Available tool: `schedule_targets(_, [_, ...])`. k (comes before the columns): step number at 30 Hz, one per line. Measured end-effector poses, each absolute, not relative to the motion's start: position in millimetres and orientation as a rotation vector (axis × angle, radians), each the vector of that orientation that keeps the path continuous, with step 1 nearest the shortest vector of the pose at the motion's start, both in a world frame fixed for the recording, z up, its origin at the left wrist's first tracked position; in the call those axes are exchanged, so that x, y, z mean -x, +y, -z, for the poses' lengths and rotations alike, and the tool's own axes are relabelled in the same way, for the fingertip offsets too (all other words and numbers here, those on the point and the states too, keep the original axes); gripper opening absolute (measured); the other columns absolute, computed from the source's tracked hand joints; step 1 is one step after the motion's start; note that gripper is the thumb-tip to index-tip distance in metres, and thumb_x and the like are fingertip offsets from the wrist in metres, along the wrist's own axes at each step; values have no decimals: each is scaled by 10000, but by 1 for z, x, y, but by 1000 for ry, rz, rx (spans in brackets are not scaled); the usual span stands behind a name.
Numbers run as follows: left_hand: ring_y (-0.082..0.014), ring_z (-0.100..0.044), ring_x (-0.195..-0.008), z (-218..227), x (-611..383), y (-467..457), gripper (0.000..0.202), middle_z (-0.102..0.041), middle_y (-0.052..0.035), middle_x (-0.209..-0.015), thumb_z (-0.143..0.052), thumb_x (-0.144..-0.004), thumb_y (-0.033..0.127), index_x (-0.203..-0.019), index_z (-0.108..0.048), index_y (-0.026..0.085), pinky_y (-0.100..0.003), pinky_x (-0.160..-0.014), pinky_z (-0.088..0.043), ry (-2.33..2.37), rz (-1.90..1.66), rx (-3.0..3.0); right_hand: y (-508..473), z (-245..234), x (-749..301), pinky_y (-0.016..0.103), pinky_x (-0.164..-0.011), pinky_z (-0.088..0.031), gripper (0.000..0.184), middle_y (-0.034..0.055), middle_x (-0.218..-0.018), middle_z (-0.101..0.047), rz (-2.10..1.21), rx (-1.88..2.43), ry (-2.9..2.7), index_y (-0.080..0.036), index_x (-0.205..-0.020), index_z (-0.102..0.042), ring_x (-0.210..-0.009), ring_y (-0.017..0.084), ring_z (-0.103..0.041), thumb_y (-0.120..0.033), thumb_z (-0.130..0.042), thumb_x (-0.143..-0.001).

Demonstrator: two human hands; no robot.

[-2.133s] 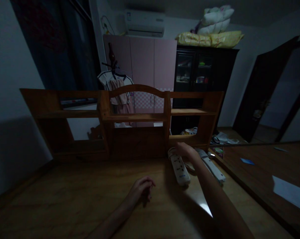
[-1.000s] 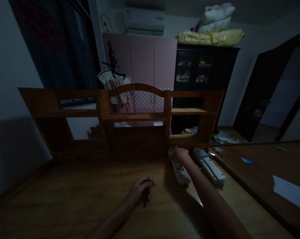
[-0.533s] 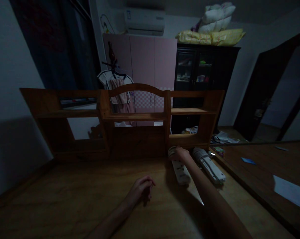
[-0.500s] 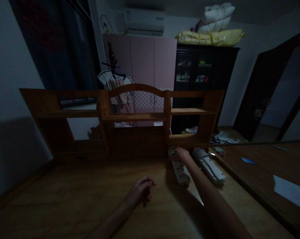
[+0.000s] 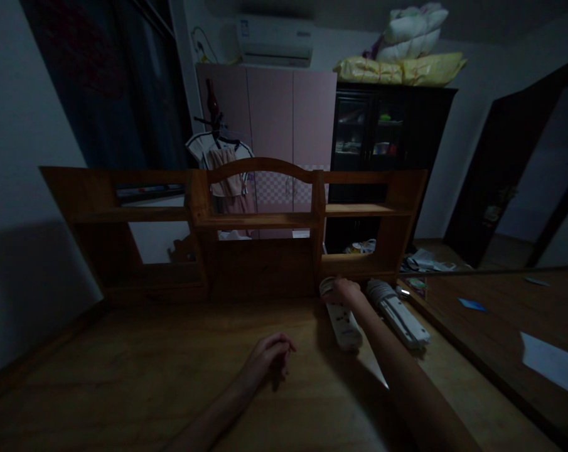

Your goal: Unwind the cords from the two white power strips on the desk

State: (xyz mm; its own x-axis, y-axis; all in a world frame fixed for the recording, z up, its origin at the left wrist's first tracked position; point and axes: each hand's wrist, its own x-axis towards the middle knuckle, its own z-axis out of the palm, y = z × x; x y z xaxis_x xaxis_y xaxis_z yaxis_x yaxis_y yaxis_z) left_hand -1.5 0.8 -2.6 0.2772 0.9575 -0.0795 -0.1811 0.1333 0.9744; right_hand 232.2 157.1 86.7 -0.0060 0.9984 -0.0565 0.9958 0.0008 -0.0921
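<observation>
My right hand (image 5: pixel 346 291) is closed around the far end of a white power strip (image 5: pixel 347 329), by its coiled cord (image 5: pixel 327 287). The strip lies on the wooden desk top with its sockets facing up; the hand hides part of the cord. Just to the right lies a second white power strip (image 5: pixel 403 320), a grey cord bundled at its far end. My left hand (image 5: pixel 268 358) is over the desk, left of the strips, with its fingers loosely bent and apart and nothing visible in them.
A wooden shelf unit (image 5: pixel 258 221) stands along the desk's back edge. Right of a raised edge is a darker wooden surface with a white sheet (image 5: pixel 554 364) and a blue card (image 5: pixel 472 304). Farther back are a pink wardrobe (image 5: pixel 269 113) and a black cabinet (image 5: pixel 425 132).
The view has shifted very slightly. Both hands and both power strips keep almost the same places, and my right hand still grips the same strip.
</observation>
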Motion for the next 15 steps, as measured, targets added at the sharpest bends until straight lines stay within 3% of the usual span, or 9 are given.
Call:
schedule_targets(11, [-114,-539,-428,5,2,1,227,-519,21,-586,-591,-790,368,-854,-611,151,-161,-332,-349,916,-1021,-1110,155,-88,-232,414,-913,-447,981,266,-1208,-600,-153,2206,-2229,-53,-1325,-434,-1159,355,-575,-637,-753,-604])
schedule_targets(15, [-110,-548,-428,7,3,3,227,-520,23,-598,-590,-790,365,-843,-616,146,-185,-381,-402,901,-1030,-1107,159,-87,-234,395,-904,-452,926,263,-1208,-602,-169,2211,-2245,-57,-1310,-456,-1152,340,-585,-607,-744,-622])
